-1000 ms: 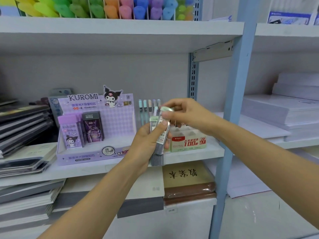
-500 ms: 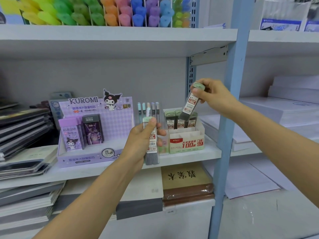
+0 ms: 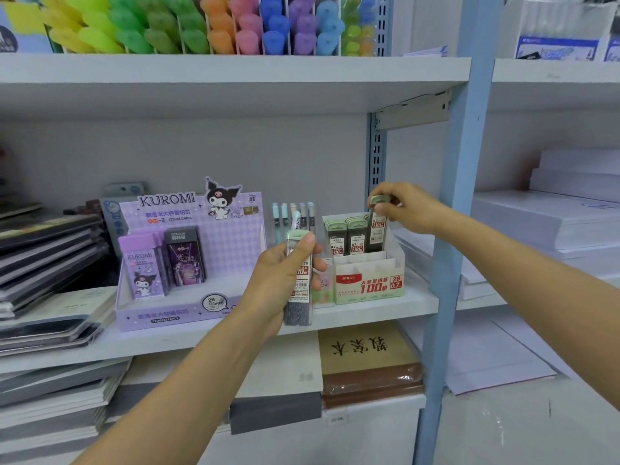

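Green-capped and clear, the lead case (image 3: 298,290) in my left hand (image 3: 278,276) stands upright just in front and to the left of the white display box (image 3: 369,283). My fingers (image 3: 317,263) are curled round its labelled middle, and my thumb is pressed against it just under the cap. My right hand (image 3: 407,209) is above the back right corner of that box, fingertips pinching the cap of a second lead case (image 3: 378,229). That case is upright, its lower end down in the rear row and its cap higher than the neighbouring cases (image 3: 347,234) to its left. The box sits on the white shelf (image 3: 416,302). A row of pastel pens (image 3: 292,216) rises just behind and to the left of the box. The purple Kuromi display (image 3: 188,263) stands further left.
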Demonstrator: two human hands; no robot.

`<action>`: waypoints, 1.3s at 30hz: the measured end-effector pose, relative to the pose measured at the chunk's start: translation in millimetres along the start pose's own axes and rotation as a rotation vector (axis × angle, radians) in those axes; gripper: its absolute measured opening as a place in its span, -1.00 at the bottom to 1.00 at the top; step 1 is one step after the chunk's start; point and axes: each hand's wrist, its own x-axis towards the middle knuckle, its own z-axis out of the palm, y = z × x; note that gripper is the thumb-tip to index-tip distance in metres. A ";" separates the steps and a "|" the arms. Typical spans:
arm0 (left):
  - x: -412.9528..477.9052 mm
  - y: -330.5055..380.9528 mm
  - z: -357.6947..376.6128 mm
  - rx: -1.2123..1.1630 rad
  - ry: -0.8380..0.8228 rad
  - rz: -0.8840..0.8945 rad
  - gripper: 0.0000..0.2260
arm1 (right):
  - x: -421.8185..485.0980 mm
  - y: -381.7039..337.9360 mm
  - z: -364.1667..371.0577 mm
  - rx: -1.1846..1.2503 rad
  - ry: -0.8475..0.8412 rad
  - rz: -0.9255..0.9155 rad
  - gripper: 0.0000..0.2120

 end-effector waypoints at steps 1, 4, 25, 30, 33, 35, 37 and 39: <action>0.5 -0.2 0.1 -0.001 -0.003 -0.001 -0.79 | 1.3 1.8 2.1 -0.016 -0.019 0.013 -0.91; 1.1 -0.7 1.0 -0.001 -0.015 0.000 -0.80 | 2.6 7.6 11.8 -0.020 0.068 0.056 -0.84; -0.4 -4.0 2.3 0.133 -0.013 -0.009 -0.68 | -37.1 -61.2 17.4 0.541 -0.181 -0.098 -0.77; -2.7 -0.4 8.3 0.131 0.041 -0.007 -0.66 | -41.5 -62.4 27.2 0.646 -0.200 -0.090 -0.82; -3.9 0.3 10.5 0.138 0.043 -0.024 -0.62 | -42.3 -63.3 24.9 0.662 -0.217 -0.093 -0.85; -2.7 1.2 5.6 0.098 0.057 -0.039 -0.68 | -38.3 -59.3 13.1 0.697 -0.137 -0.052 -0.88; -0.8 3.0 0.2 0.029 0.064 -0.059 -0.80 | -32.7 -51.2 -1.2 0.664 -0.008 -0.024 -0.90; -0.2 4.9 -3.4 -0.029 0.055 -0.070 -0.81 | -28.2 -41.3 -11.9 0.533 0.082 -0.020 -0.89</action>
